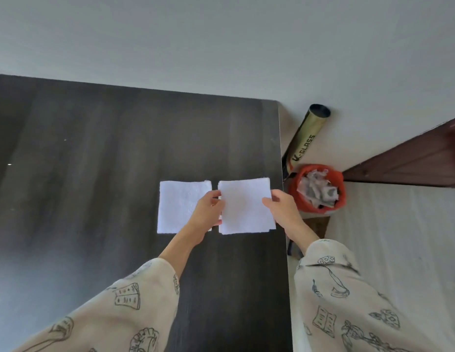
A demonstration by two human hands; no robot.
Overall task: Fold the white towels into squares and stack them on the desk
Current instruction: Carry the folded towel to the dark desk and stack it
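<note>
Two white towels folded into squares are side by side near the right edge of the dark desk (94, 174). The left towel (179, 207) lies flat on the desk. My left hand (207, 212) pinches the left edge of the right towel (245, 205), and my right hand (281, 208) pinches its right edge. My left hand and wrist cover the left towel's right side. Whether the right towel rests on the desk or is held just above it cannot be told.
Past the desk's right edge, an orange waste bin (297, 189) full of crumpled paper stands on the floor. A tube labelled K-GLASS (306, 138) leans against the wall behind it. A dark brown wooden door (411, 158) is at the far right.
</note>
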